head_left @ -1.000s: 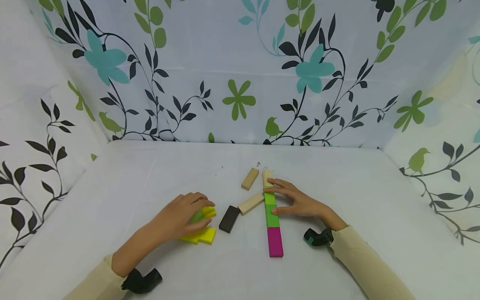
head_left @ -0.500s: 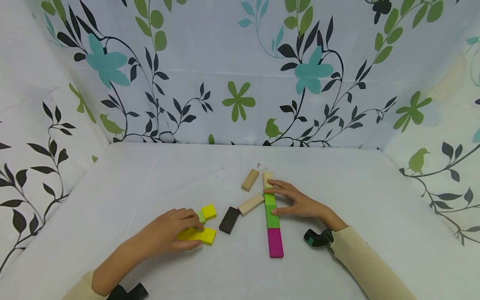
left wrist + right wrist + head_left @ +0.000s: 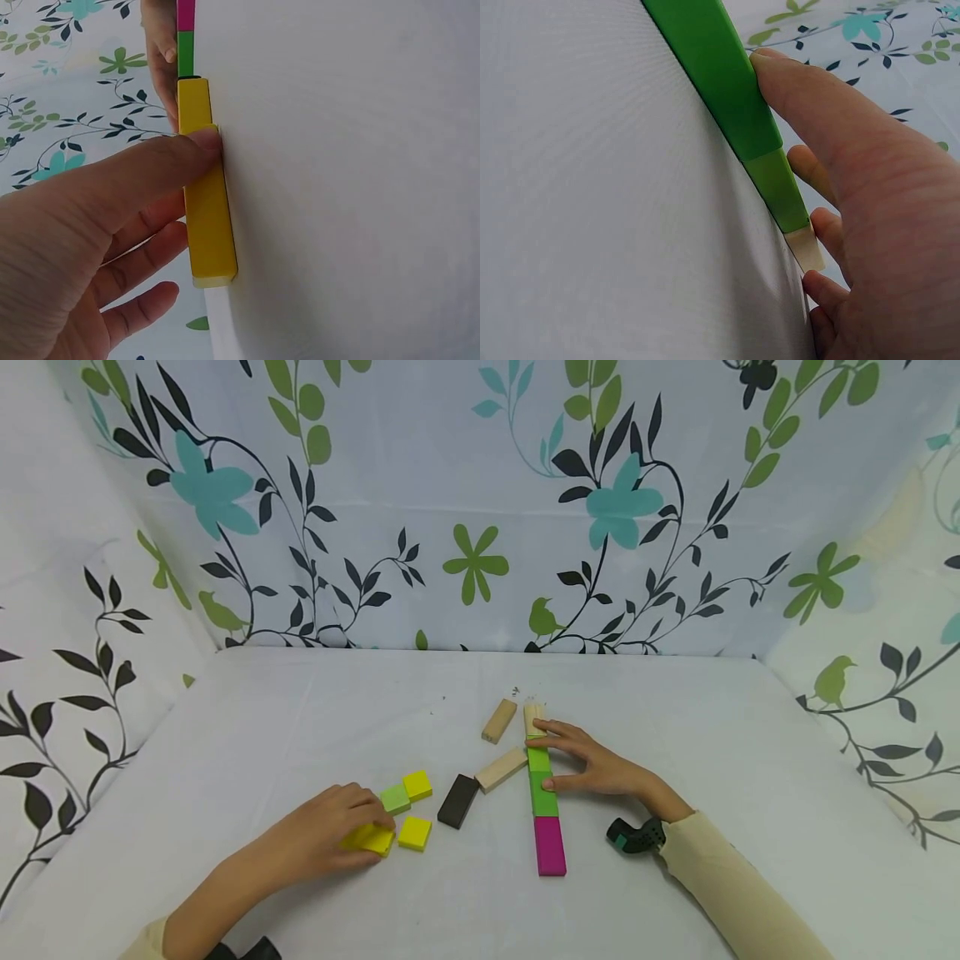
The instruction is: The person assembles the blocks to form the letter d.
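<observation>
My left hand grips a long yellow block low on the left of the table. In the left wrist view the thumb presses the near side of this yellow block, and the fingers are partly hidden behind it. My right hand rests along a row of blocks laid end to end. Its thumb touches the green block, while straight fingers reach over the light green block and the pale wooden block. A magenta block forms the row's near end.
Between the hands lie a small yellow block, another yellow block, a lime block and a black block. Two plain wooden blocks, one angled and one farther back, sit left of the row. Patterned cloth hangs behind.
My left hand has moved left and towards me, gripping the long yellow block and drawing it away from the small yellow one. The right hand has stayed on the row.
</observation>
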A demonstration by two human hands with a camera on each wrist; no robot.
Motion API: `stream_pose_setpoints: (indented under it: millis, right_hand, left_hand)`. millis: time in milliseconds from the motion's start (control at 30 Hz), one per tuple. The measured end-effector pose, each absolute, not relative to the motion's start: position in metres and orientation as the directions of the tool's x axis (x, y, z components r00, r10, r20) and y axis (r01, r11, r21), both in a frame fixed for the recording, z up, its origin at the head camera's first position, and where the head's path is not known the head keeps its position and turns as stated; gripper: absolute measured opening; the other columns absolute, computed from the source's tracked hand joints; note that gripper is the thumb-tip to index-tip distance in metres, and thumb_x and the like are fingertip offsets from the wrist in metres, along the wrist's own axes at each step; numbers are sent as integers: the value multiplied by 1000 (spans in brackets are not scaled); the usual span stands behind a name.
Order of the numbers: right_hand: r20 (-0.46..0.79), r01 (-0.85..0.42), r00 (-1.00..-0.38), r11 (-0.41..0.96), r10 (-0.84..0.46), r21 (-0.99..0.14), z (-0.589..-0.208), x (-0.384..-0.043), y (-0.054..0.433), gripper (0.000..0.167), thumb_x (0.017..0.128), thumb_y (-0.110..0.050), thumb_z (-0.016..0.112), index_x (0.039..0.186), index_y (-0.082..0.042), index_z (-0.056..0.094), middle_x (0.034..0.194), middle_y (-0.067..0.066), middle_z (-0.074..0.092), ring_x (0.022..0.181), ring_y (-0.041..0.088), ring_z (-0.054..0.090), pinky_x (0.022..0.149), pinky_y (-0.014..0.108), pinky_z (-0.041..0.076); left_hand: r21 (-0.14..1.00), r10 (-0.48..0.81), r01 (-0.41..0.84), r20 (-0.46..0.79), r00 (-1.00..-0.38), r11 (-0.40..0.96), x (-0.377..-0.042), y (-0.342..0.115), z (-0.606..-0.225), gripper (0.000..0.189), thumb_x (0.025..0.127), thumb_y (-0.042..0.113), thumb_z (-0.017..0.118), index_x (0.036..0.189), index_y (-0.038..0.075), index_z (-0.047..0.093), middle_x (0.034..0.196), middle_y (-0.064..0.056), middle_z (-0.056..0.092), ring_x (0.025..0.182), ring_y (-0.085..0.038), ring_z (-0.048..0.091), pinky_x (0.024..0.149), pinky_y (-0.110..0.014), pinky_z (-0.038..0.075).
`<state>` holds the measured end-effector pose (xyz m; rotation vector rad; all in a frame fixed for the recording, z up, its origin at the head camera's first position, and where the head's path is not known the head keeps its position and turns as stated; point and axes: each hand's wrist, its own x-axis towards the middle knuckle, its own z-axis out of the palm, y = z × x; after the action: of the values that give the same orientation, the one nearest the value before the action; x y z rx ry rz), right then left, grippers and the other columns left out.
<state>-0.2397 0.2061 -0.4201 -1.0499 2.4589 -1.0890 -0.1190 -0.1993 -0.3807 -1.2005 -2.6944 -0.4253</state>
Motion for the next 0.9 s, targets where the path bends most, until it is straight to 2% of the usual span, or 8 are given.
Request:
stream_pose_setpoints:
  millis: [167,267,567,700,800,900]
  right_hand:
    - [58,-518,-706,459,-706,-722,-422,-240,206,61,87,-27,73,143,-22,50,161,5,21,148,33,8,109,70,13]
    - [57,-517,-705,458,-707,-723,-422,-241,206,61,87,-27,72,143,-23,50,161,4,21,148,33,8,109,70,13]
    - [53,-514,-707,462,-705,-723,-420,-241,206,60,87,-28,72,143,-22,51,161,4,21,148,33,8,109,70,13]
    - [51,-512,-708,463,-704,-723,-420,-240,206,60,87,-27,72,143,-22,51,161,4,21,148,33,8,110,70,13]
    - [53,-513,-708,462,-704,-723,-420,-240,206,60,87,-26,72,143,-21,51,161,5,21,148,33,8,110,69,13]
    - [53,-514,-707,461,-705,-723,-420,-240,206,60,87,-26,72,143,-21,51,161,5,21,148,33,8,110,69,13]
  left_hand:
    - [196,696,737,242,-676,647,-117,-202,-379,29,76,27,83,102,19,71,99,9,62,90,-11,56,79,-32,50]
    - [215,713,752,238,-660,623,-117,-203,-379,28,77,29,83,100,20,71,99,11,61,90,-10,57,79,-31,48]
    - [176,808,868,318,-497,465,-113,-192,-384,30,75,28,83,102,23,70,101,11,60,91,-9,52,79,-26,44]
    - [152,842,912,350,-410,381,-112,-183,-384,24,76,24,83,96,26,70,98,14,62,92,-7,53,76,-20,42]
    - [141,858,925,347,-379,352,-110,-177,-383,21,77,20,82,92,26,70,96,15,64,92,-5,54,75,-18,41]
    - [107,850,917,346,-397,384,-108,-175,-383,23,77,23,82,96,25,70,97,12,63,90,-5,55,74,-18,40]
